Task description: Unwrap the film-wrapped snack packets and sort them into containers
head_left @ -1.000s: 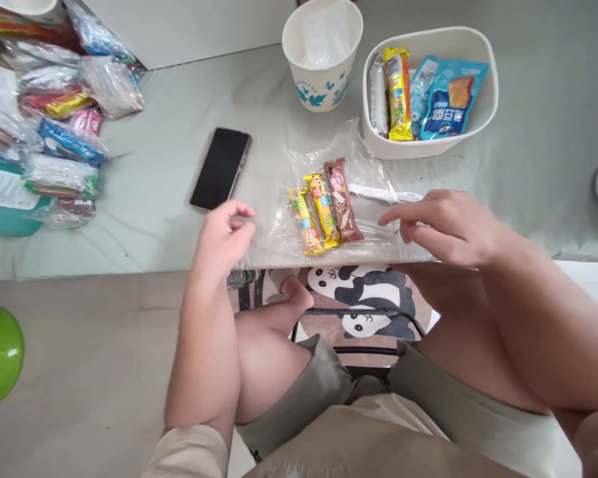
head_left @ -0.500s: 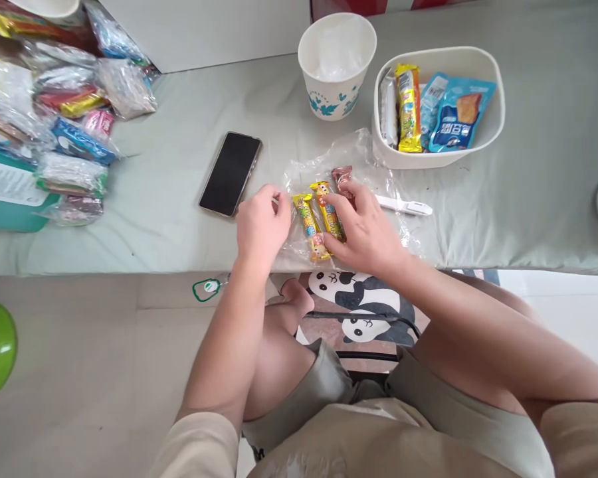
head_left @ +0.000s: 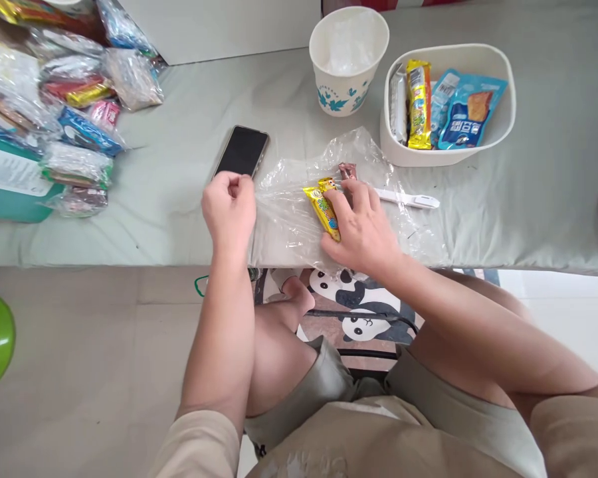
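Note:
My left hand (head_left: pixel 229 211) is closed in a pinch on the left end of a clear plastic bag (head_left: pixel 282 216), stretching it into creases, and it overlaps the near end of a black phone (head_left: pixel 243 150). My right hand (head_left: pixel 366 229) rests over the bag, its thumb and fingers curled round small wrapped snack bars. Two of these are yellow snack bars (head_left: pixel 319 206), lying side by side; a brown-wrapped one (head_left: pixel 347 170) shows past the fingertips. The fingers hide much of the bars. Right of the hand lies a slim white plastic stick (head_left: pixel 411 198).
A paper cup (head_left: pixel 342 96) with clear plastic inside stands behind the bag. Beside it, a white bin (head_left: pixel 509 106) holds several snack packs. Many packaged snacks (head_left: pixel 80 126) are heaped at the left. The padded surface's front edge (head_left: pixel 129 265) runs near my knees.
My left hand has moved left with the bag's end, drawing the plastic taut. Under my right hand the yellow bars are now closer together and more covered. The view has shifted slightly.

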Demonstrator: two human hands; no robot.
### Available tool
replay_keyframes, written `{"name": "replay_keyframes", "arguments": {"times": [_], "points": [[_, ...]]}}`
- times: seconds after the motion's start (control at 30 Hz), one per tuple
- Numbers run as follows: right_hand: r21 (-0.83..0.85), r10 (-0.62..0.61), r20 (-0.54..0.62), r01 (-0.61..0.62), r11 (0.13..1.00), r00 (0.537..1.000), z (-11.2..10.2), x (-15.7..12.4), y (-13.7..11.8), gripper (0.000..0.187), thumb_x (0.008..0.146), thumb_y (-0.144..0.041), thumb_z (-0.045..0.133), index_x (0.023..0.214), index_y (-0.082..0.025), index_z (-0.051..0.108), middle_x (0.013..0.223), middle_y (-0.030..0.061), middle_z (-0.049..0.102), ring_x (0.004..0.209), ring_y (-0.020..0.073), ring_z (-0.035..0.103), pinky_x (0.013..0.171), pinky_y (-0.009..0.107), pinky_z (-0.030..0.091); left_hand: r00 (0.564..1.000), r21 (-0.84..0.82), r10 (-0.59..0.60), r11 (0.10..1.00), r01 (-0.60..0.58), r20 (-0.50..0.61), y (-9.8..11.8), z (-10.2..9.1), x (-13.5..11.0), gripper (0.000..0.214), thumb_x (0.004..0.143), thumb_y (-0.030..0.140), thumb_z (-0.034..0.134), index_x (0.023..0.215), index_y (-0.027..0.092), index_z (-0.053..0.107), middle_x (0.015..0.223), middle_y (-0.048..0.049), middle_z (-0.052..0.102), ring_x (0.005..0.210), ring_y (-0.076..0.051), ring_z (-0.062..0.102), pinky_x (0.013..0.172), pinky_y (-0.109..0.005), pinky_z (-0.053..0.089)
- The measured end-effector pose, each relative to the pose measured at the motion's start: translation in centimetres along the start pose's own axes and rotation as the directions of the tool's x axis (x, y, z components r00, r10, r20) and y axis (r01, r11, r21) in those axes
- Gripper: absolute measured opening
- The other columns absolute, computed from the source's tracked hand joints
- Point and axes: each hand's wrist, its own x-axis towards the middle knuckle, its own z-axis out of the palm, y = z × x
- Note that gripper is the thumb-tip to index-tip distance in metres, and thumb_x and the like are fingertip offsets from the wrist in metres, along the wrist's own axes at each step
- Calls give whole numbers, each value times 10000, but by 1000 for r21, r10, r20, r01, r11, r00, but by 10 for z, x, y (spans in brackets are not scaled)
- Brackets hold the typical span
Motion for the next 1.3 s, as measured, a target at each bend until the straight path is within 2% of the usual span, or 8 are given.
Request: {"name": "replay_keyframes", "arguments": {"times": [0.23, 0.37, 0.5, 0.67, 0.8, 1.07, 1.2, 1.3], "points": [[-6, -59, -22, 58, 998, 998, 2, -5, 5, 577, 805, -229, 599, 1368, -104, 582, 1409, 237, 469, 1413, 437, 396, 1207, 639, 379, 988, -4, 33, 999, -33, 148, 10, 26, 10, 415, 763, 274, 815, 1136, 269, 632, 873, -7, 729, 847, -206, 692, 905, -363, 551], [0, -61, -26, 61, 998, 998, 1, -6, 7, 574, 803, -207, 590, 1365, -88, 586, 1395, 238, 452, 1376, 406, 426, 1205, 616, 386, 953, 106, -14, 994, -20, 302, 13, 26, 17, 243, 754, 175, 769, 980, 220, 689, 749, -15, 691, 821, -233, 702, 887, -377, 553], [30, -46, -57, 48, 998, 997, 2, -8, 10, 557, 806, -178, 577, 1362, -167, 549, 1400, 215, 468, 1346, 385, 472, 1176, 637, 408, 982, 52, 53, 997, -63, 179, 13, 22, 21, 98, 876, 176, 640, 792, 218, 671, 787, -23, 705, 806, -194, 696, 868, -328, 542], [48, -57, -128, 64, 997, 990, 5, -12, 14, 610, 783, -150, 580, 1380, -232, 483, 1399, 190, 477, 1319, 379, 514, 1127, 627, 464, 949, 24, 110, 992, -123, 295, 14, 26, 12, 337, 787, 205, 795, 1112, 221, 707, 1021, -50, 775, 954, -213, 710, 966, -353, 547], [27, -76, -156, 81, 996, 985, 6, -13, 14, 587, 782, -147, 584, 1360, -198, 497, 1378, 199, 480, 1301, 374, 521, 1130, 605, 477, 911, 74, 91, 988, -132, 403, 15, 30, 9, 314, 771, 110, 759, 1073, 192, 738, 831, -28, 743, 888, -220, 719, 985, -395, 558], [110, -31, -127, 45, 993, 991, 7, -13, 14, 599, 789, -135, 579, 1374, -229, 493, 1389, 185, 483, 1326, 370, 509, 1153, 625, 450, 948, -393, -150, 883, 257, 282, 7, 18, 28, 127, 885, 93, 701, 906, 218, 688, 745, 6, 649, 643, -131, 674, 617, -282, 554], [157, -27, -171, 54, 986, 985, 6, -13, 15, 609, 782, -127, 579, 1375, -231, 482, 1383, 176, 466, 1318, 349, 520, 1131, 592, 488, 981, -330, -178, 933, 144, -74, 7, 14, 31, 175, 929, 17, 631, 908, 190, 644, 743, 50, 573, 620, -68, 601, 632, -282, 516], [224, -51, -232, 104, 969, 971, 1, -13, 19, 607, 775, -136, 585, 1364, -234, 476, 1350, 160, 463, 1305, 328, 537, 1125, 570, 505, 980, -200, 93, 972, -127, -174, 16, 12, 13, 180, 934, 8, 605, 951, 183, 643, 854, 35, 643, 791, -82, 655, 757, -289, 543]]}}
